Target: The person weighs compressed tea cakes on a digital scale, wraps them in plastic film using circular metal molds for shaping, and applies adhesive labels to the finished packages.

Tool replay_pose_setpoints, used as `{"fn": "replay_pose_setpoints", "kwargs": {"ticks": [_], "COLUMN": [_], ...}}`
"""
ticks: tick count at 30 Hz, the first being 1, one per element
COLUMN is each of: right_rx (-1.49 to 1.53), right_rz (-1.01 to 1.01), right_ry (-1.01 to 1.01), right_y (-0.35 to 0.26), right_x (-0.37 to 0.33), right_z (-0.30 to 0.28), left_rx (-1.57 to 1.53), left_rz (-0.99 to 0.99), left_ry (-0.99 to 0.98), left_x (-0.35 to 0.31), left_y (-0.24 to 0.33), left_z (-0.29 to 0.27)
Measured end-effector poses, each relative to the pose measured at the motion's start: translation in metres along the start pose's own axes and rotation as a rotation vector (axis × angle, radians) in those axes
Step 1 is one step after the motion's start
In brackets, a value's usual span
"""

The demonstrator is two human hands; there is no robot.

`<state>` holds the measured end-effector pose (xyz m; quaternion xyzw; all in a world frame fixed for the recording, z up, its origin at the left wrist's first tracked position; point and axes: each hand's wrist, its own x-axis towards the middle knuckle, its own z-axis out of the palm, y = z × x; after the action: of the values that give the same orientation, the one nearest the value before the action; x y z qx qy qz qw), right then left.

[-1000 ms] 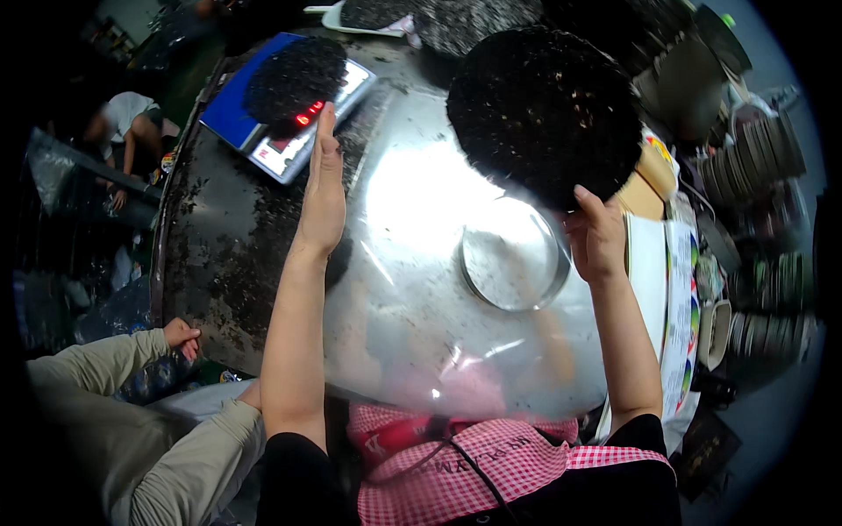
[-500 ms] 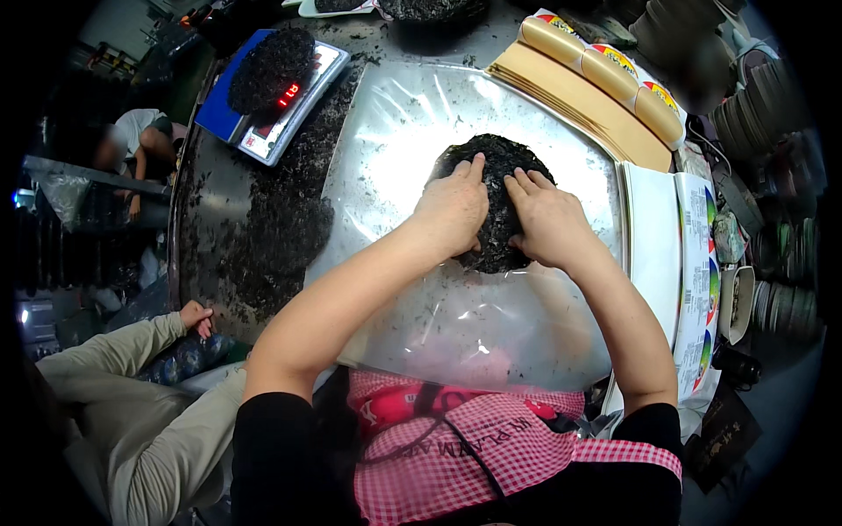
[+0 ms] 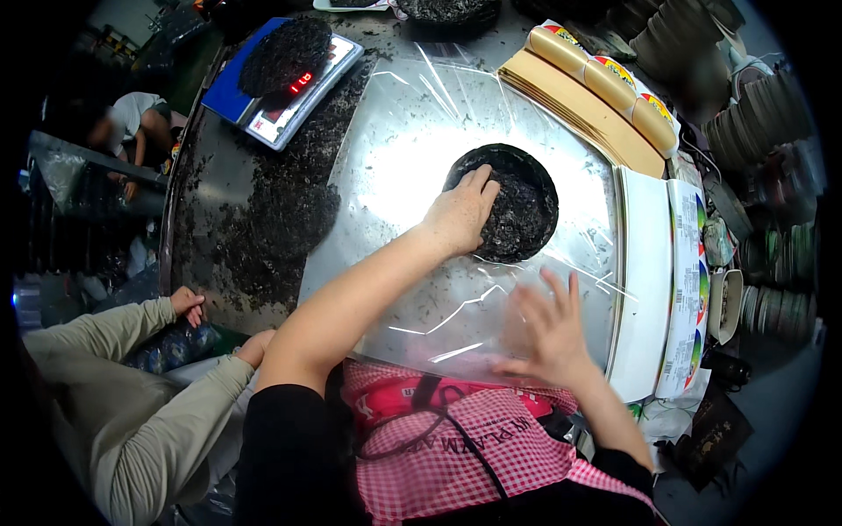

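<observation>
Half a second ago both hands pressed the dark cake (image 3: 517,210); now only the left hand (image 3: 460,215) rests on it, fingers flat, gripping nothing; the right hand (image 3: 548,329) has lifted off, spread and blurred, above the film (image 3: 421,289). The cake sits mid-counter (image 3: 219,254) on that film, so pressing looks finished.

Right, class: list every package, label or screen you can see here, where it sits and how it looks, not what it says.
Scale screen: far left, red glowing digits on a blue and white scale.
Paper stack: far right, tan sheets.
Wrapped rolls: on that stack, yellow and red.
Printed labels: right edge, white strip with coloured marks.
</observation>
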<state>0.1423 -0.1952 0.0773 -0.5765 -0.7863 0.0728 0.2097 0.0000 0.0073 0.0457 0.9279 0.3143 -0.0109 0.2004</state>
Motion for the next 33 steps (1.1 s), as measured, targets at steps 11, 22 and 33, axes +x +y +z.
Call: {"fn": "replay_pose_setpoints", "kwargs": {"ticks": [11,22,33], "right_rx": [-0.017,0.082,-0.075], "right_rz": [0.182,0.54,0.184], "right_ry": [0.328,0.11,0.058], "right_y": [-0.004,0.019,0.01], "right_x": [-0.045,0.086,0.09], "right_z": [0.074,0.074,0.063], "left_rx": [-0.302,-0.206,-0.293], "left_rz": [0.174,0.044,-0.304], "left_ry": [0.112,0.362,0.289], "left_x": [-0.102,-0.142,-0.027], "left_y": [0.049,0.042,-0.005], "left_z": [-0.032,0.066,0.011]}}
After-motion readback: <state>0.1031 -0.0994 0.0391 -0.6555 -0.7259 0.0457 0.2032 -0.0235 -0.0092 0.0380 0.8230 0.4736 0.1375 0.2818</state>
